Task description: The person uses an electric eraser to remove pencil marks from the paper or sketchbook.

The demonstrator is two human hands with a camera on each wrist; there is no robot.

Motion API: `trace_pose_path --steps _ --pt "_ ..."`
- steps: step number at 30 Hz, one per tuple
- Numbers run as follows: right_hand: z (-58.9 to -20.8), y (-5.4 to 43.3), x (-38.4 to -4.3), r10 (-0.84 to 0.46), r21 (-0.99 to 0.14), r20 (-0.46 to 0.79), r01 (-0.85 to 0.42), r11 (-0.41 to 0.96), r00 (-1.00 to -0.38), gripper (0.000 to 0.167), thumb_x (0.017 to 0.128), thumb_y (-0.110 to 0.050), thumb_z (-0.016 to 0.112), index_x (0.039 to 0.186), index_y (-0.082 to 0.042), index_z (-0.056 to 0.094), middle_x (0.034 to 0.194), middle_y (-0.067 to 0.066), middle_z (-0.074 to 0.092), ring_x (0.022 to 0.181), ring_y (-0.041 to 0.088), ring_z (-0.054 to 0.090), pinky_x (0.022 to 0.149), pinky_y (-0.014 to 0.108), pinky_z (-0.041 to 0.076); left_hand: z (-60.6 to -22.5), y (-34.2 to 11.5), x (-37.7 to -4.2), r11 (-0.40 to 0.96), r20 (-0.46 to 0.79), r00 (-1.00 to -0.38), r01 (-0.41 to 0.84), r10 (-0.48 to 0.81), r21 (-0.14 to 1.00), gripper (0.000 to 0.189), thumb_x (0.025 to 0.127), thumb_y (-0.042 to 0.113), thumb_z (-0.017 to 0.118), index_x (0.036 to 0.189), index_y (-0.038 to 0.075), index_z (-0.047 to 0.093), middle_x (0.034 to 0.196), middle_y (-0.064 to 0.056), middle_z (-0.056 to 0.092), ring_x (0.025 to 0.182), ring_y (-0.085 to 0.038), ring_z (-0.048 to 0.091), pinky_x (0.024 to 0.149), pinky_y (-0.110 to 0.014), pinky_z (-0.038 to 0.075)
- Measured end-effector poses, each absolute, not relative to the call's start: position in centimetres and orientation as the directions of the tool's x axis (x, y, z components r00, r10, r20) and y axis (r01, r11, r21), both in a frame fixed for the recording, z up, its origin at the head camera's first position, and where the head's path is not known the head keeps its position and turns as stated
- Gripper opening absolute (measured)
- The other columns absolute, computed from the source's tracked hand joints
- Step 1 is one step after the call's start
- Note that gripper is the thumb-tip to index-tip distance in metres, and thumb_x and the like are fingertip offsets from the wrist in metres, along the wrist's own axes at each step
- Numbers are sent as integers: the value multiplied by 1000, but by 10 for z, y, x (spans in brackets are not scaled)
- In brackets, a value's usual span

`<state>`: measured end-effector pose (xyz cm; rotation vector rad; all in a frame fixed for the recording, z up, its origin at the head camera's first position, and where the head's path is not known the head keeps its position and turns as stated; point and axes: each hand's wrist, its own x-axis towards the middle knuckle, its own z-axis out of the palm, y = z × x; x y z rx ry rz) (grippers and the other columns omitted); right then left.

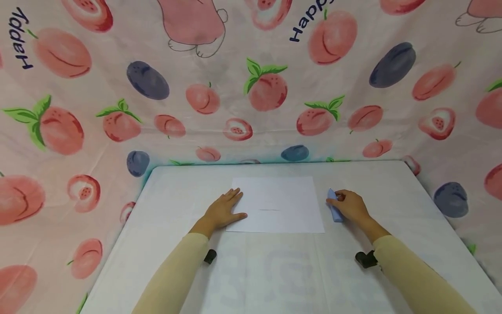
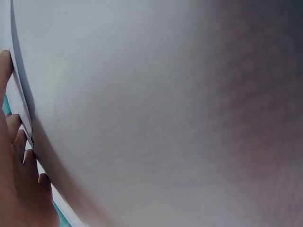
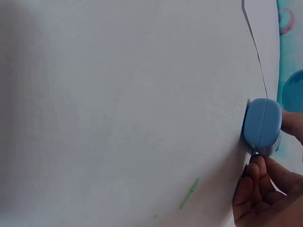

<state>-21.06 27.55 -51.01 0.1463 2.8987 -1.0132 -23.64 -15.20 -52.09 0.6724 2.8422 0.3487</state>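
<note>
A sheet of white paper [image 1: 282, 196] lies on the table, with a short thin dark line [image 1: 269, 209] across its middle. My left hand [image 1: 224, 209] rests with spread fingers on the paper's left edge, thumb toward its lower part. To the right of the sheet, my right hand [image 1: 351, 206] holds a slim light-blue object [image 1: 334, 209] between thumb and fingers. In the right wrist view this blue object [image 3: 262, 123] shows a smooth, rounded end with a fine seam; its kind I cannot tell. Fingers [image 2: 29, 163] of the left hand appear at the left wrist view's edge.
A white cover spreads over the table [image 1: 282, 270], and a green mark [image 3: 189, 194] shows on it in the right wrist view. Behind and at both sides hangs a pink cloth [image 1: 251, 131] printed with fruit. Small black devices [image 1: 366, 259] sit by the cuffs.
</note>
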Motion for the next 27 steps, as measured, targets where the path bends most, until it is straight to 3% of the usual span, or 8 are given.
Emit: trace_pose_path --steps 15,27 --pt "-508 273 -204 101 -656 -70 122 744 -992 52 91 -32 70 124 7 63 111 24 67 99 33 62 74 31 50 -518 -155 -235 867 -149 -871 420 468 268 85 92 65 53 157 17 26 165 1 17 152 -21 12 123 -39 15" --pt "-517 274 -199 110 -654 24 67 754 -994 46 88 -25 72 120 7 66 100 18 70 87 27 61 69 28 46 -520 -154 -234 871 -158 -870 422 467 252 86 91 66 52 158 18 25 165 2 17 152 -20 12 123 -38 15"
